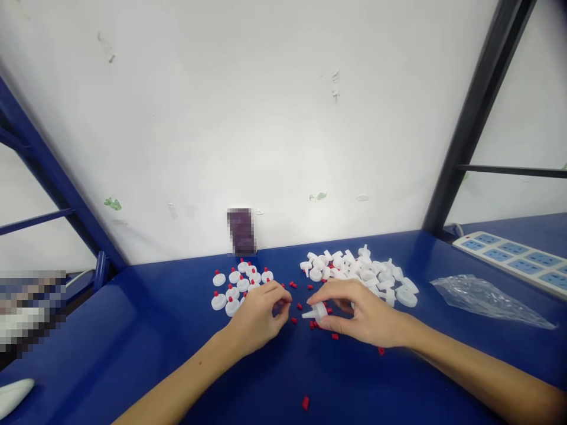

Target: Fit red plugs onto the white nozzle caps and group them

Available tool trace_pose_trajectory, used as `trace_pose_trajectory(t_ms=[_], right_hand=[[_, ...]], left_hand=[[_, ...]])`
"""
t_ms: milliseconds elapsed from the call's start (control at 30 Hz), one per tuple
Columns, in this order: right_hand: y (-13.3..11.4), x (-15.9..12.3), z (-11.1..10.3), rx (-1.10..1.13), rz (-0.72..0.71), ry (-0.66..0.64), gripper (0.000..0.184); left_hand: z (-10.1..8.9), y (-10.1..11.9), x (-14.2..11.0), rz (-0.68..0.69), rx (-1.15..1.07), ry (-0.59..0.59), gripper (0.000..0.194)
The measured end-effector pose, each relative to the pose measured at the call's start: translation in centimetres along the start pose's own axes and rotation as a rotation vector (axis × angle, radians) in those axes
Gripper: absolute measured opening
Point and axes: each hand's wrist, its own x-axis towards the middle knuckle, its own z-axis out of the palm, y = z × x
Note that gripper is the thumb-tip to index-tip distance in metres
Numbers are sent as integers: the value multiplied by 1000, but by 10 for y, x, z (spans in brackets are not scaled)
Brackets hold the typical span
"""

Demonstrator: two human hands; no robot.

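Note:
My right hand (361,313) grips a white nozzle cap (318,311) by its round base, with the spout pointing left. To its left, my left hand (260,313) is closed, thumb and fingertips nearly together; whatever it pinches is too small or hidden to name. Small red tips (294,320) lie scattered between and under the hands. Behind my left hand stand several white nozzle caps with red tips (242,284), spouts upward. A heap of white nozzle caps (367,273) without visible red tips lies behind my right hand, in mixed directions.
A clear plastic bag (487,300) lies right of the heap, near a power strip (514,257). A blurred dark object (242,231) leans against the wall. One red tip (305,403) lies near the front of the blue table (248,389). A white object (15,394) is at far left.

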Motion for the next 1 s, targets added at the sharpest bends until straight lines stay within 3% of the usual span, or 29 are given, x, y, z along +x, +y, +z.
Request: trace_pose_trajectory(t_ms=[67, 133, 267, 367, 633, 800, 1000], right_hand=[[2, 2, 5, 27, -19, 19, 28], [5, 5, 10, 36, -35, 57, 32], [11, 6, 16, 28, -93, 136, 36], [10, 5, 16, 50, -150, 173, 33], [-1, 1, 12, 11, -106, 122, 30], [-5, -4, 10, 60, -143, 71, 32], [-4, -3, 13, 205, -178, 151, 33]], left_hand=[[-2, 6, 0, -36, -264, 166, 21], [-3, 10, -2, -141, -512, 256, 19], [-1, 13, -8, -389, -859, 272, 17], [2, 16, -11, -454, -980, 237, 20], [10, 20, -16, -433, -925, 170, 14], [5, 24, -18, -239, -687, 106, 7], [1, 20, -19, -127, -553, 30, 14]])
